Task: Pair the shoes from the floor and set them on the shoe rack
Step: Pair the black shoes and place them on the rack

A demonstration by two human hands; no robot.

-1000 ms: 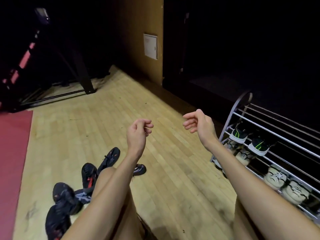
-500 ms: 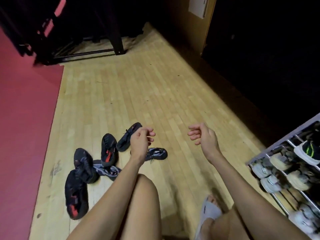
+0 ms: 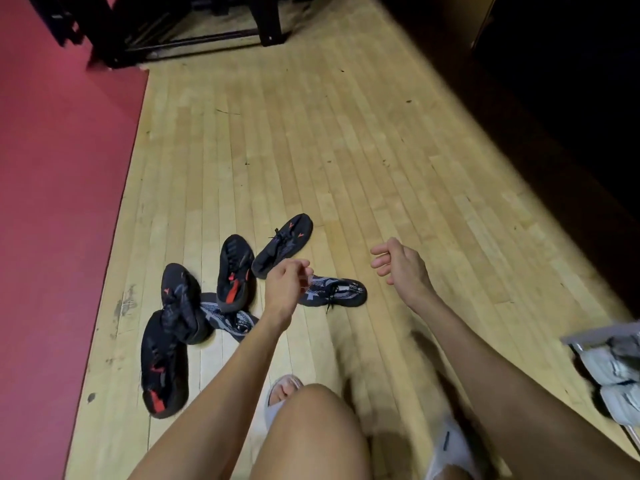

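Several dark shoes lie scattered on the wooden floor (image 3: pixel 346 161). Black ones with red marks: one upright (image 3: pixel 284 244), one sole-up (image 3: pixel 233 271), one tilted (image 3: pixel 178 299) over another (image 3: pixel 162 372). A dark blue and grey patterned shoe (image 3: pixel 337 292) lies right of them, its match (image 3: pixel 225 317) partly under the black ones. My left hand (image 3: pixel 284 289) hovers above the patterned shoe, fingers loosely curled, holding nothing. My right hand (image 3: pixel 398 268) hangs to the right, fingers half bent and empty. The shoe rack (image 3: pixel 588 336) shows at the right edge with pale grey shoes (image 3: pixel 609 365) on it.
A red mat (image 3: pixel 59 202) covers the floor on the left. A black metal frame (image 3: pixel 194 32) stands at the top. A dark wall (image 3: pixel 554 116) runs along the right. My knees and feet in white slippers (image 3: pixel 450 448) fill the bottom.
The view has tilted down and left: the shoes now sit near the middle and the rack has slid to the right edge. Both hands stay raised and empty.
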